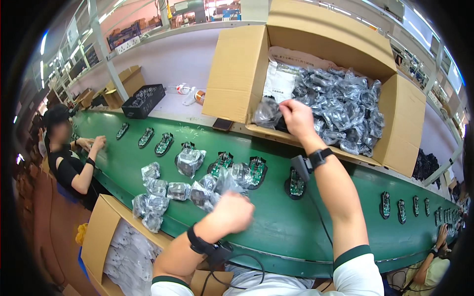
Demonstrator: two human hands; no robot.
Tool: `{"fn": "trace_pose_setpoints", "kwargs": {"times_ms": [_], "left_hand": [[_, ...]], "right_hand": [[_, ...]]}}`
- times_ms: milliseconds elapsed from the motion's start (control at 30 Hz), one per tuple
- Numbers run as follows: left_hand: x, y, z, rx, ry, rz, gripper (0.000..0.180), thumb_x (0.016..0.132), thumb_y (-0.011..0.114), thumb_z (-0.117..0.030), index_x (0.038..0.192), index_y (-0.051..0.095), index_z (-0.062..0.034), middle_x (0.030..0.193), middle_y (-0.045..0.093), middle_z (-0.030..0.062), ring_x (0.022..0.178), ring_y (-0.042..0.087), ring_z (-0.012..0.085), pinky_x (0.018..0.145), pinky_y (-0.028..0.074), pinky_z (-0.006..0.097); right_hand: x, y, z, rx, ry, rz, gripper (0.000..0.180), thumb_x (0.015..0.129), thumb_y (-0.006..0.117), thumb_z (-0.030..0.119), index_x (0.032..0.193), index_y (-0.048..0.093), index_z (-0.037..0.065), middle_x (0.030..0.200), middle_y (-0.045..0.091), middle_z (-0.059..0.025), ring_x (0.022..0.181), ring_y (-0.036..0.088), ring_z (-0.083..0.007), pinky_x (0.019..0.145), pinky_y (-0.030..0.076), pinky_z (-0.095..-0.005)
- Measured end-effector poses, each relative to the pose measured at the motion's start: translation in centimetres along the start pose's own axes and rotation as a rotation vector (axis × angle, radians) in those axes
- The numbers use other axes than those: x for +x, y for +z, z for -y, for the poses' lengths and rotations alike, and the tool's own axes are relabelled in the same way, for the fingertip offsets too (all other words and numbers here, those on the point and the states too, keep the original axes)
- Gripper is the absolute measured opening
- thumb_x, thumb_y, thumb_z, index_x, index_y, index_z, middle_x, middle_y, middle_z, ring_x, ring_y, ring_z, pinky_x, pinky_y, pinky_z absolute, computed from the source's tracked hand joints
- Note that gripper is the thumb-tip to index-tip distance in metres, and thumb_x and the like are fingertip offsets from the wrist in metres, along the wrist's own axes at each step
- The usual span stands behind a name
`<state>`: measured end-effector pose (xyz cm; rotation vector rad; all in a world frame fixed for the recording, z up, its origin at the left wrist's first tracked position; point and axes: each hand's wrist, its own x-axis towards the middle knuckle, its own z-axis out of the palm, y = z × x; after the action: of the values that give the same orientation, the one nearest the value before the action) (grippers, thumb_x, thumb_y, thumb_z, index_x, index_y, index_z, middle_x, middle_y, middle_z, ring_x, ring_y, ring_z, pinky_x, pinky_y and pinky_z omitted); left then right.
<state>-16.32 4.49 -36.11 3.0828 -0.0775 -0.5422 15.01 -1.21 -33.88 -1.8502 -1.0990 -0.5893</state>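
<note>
My right hand (296, 118) reaches into a large open cardboard box (237, 74) and pinches a small silvery bag (267, 112) at the edge of a heap of bagged parts (340, 108). My left hand (231, 213) is closed on a clear plastic bag (222, 183) just above the green conveyor belt (276, 222). Black device halves with green circuit boards (296, 183) lie in a row on the belt in front of me. Several filled bags (157, 188) lie scattered on the belt to my left.
A second open carton (101, 232) with white bags stands at my lower left. A seated person (69, 163) works at the belt's left end, and another person's hand (442, 232) shows at the right. A black tray (143, 101) and tape rolls rest on the shelf behind.
</note>
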Motion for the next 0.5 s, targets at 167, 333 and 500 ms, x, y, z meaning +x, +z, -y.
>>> {"fn": "trace_pose_setpoints", "kwargs": {"times_ms": [167, 333, 500], "left_hand": [[-2.1, 2.1, 5.9, 0.058, -0.39, -0.187, 0.019, 0.081, 0.067, -0.021, 0.079, 0.076, -0.0047, 0.084, 0.074, 0.0165, 0.084, 0.074, 0.0337, 0.077, 0.057, 0.046], [-1.4, -1.4, 3.7, -0.309, -0.306, -0.559, 0.061, 0.079, 0.071, -0.031, 0.131, 0.062, -0.0027, 0.118, 0.068, 0.0256, 0.104, 0.07, 0.0339, 0.088, 0.057, 0.043], [-0.6, 0.1, 1.6, -1.543, 0.244, -0.449, 0.099, 0.081, 0.071, -0.015, 0.163, 0.015, -0.0082, 0.151, 0.047, 0.019, 0.134, 0.051, 0.0281, 0.111, 0.041, 0.043]], "right_hand": [[-4.9, -6.1, 8.2, 0.453, 0.255, 0.18, 0.014, 0.096, 0.069, 0.013, 0.099, 0.072, -0.001, 0.079, 0.069, -0.0004, 0.071, 0.058, -0.0057, 0.065, 0.049, -0.0243], [-11.8, -9.6, 11.4, 0.54, 0.397, 0.376, 0.013, 0.095, 0.069, 0.012, 0.098, 0.072, -0.001, 0.076, 0.067, 0.0011, 0.068, 0.055, -0.0036, 0.061, 0.047, -0.0226], [-13.5, -10.1, 12.3, 0.443, 0.182, 0.623, 0.013, 0.087, 0.072, 0.012, 0.096, 0.074, 0.003, 0.079, 0.07, -0.0134, 0.068, 0.068, -0.0229, 0.064, 0.054, -0.035]]}}
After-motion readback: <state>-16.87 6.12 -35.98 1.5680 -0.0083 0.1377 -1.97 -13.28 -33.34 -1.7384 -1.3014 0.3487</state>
